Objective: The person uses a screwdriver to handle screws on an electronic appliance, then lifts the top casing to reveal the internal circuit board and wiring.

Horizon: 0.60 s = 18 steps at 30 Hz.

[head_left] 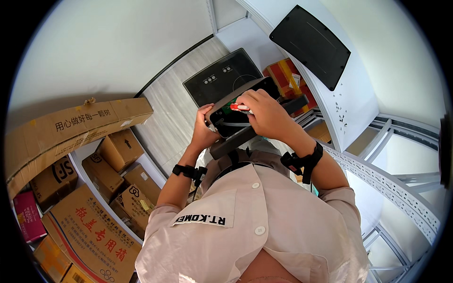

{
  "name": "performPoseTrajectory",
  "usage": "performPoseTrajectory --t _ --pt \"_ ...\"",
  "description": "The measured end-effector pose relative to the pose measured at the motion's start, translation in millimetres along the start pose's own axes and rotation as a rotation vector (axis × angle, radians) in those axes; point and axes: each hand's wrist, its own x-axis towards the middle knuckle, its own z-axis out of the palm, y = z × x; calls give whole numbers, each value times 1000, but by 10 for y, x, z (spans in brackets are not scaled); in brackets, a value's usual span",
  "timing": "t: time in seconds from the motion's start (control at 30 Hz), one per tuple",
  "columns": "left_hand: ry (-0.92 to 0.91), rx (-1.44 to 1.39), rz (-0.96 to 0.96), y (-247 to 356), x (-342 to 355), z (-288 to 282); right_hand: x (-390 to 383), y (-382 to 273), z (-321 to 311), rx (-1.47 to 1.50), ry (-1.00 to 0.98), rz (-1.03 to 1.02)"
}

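Boxy black housing, open before you
Your left hand grips its rim; your right hand clasps a small red-and-white tool near flat green circuitry.

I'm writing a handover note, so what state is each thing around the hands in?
Black casing: open
Green board: exposed inside
Red tool: held at the casing
Left hand: gripping the casing's edge
Right hand: closed around the tool
Black plate: lying on the white shelf
Small dark bits: loose, scattered near the plate
Red box: taped
Dark control panel: whether powered, cannot tell
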Motion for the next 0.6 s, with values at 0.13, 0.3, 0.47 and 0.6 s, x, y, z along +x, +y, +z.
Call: performPoseTrajectory --t 0.13,0.3,0.47,0.6 --pt "6 -22 4 5 4 13 -13 -51 31 47 65 -33" --pt "1 -39 -44 9 -8 8 34 -154 26 -114 -79 383" --pt "-4 -19 -14 -28 1 -2 -21 11 16 -41 48 11" --pt "-5 5 24 -38 16 5 -53 42 86 36 73 -18"
